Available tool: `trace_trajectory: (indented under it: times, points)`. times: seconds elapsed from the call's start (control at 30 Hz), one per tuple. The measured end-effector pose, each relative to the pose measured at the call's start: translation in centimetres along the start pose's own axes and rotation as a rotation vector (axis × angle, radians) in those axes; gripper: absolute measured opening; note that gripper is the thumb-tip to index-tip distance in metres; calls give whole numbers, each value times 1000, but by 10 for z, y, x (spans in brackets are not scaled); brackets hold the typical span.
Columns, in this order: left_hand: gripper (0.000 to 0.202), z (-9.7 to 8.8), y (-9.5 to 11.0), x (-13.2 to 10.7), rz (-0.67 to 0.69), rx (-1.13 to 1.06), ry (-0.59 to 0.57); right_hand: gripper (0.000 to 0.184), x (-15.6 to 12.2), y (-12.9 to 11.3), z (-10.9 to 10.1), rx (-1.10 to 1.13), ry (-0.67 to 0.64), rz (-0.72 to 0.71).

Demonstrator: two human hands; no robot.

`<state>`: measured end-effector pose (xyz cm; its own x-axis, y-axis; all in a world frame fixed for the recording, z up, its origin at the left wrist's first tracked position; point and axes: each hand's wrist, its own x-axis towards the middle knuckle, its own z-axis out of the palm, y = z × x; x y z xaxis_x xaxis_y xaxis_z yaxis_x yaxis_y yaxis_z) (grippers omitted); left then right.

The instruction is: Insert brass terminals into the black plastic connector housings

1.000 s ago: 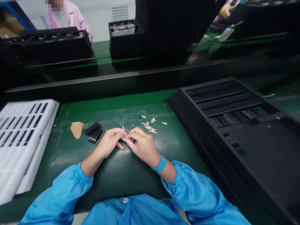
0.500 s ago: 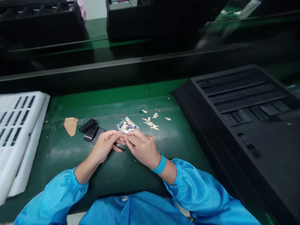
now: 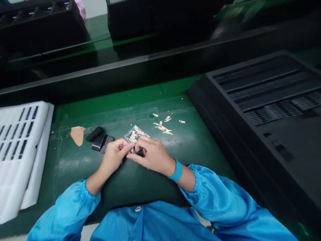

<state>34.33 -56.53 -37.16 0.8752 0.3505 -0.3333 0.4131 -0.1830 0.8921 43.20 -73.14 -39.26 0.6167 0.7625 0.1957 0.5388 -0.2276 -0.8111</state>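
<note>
My left hand (image 3: 115, 154) and my right hand (image 3: 150, 154) meet at the middle of the green mat (image 3: 140, 180), fingers pinched together on a small clear plastic bag (image 3: 135, 134) that holds tan bits. The bag sticks out past my fingertips, lying low over the mat. Just left of my left hand lies a small pile of black comb-like parts (image 3: 99, 140). A blue band sits on my right wrist.
A white foam tray (image 3: 17, 147) with slots of black parts lies at the left. A large black slotted tray (image 3: 273, 110) fills the right. Tan scraps (image 3: 163, 126) and a tan patch (image 3: 77, 134) lie on the mat. Black bins stand behind a dark rail.
The clear bag came into sight beyond my fingers and now lies lower over the mat. My hands stay pinched together. The camera tilted down, so the person at the back left the view.
</note>
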Motion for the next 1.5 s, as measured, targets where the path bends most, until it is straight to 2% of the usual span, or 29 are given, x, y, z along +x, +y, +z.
trace_trajectory:
  times: [0.13,0.33,0.4,0.5,0.57,0.63,0.7,0.77,0.83,0.9,1.0,1.07,1.13,1.2,1.27,1.37,1.43,1.5]
  points:
    - [42,4,-4,-1,70,0,-31,28,1,0,-1,98,-73,-28]
    - [46,4,-1,-3,204,113,-58,32,9,1,-7,263,-207,-153]
    - [45,3,1,-4,234,146,-26,35,12,3,-9,271,-165,-119]
    - [42,0,1,-8,253,221,49,40,14,8,-15,209,-23,-20]
    - [42,-3,1,-10,252,266,82,42,14,10,-21,198,6,8]
    - [39,-4,0,-9,211,193,58,44,12,11,-27,287,-56,19]
    - [39,-4,0,-8,118,-44,-1,46,12,13,-30,373,-44,77]
    - [42,-3,2,-6,37,-327,-48,43,14,14,-28,353,68,156]
    - [43,-2,6,-6,8,-508,-58,40,16,14,-21,321,152,204]
    - [43,-2,10,-7,7,-566,-56,48,19,12,-11,436,113,253]
    - [41,-5,10,-10,57,-524,-13,52,22,8,-4,766,-14,391]
    - [41,-10,5,-12,80,-423,30,47,24,8,-9,817,15,437]
    - [41,-14,-2,-17,57,-257,31,40,26,7,-20,682,132,400]
    - [37,-18,-10,-23,47,-50,41,34,28,4,-30,464,226,306]
    - [35,-20,-18,-30,65,104,71,25,29,-3,-36,192,266,167]
    - [34,-21,-28,-33,63,202,60,17,28,-17,-33,-160,294,-76]
    - [31,-21,-35,-31,104,273,93,17,28,-25,-29,-233,292,-166]
    - [24,-20,-41,-28,170,345,161,15,28,-30,-27,-204,292,-166]
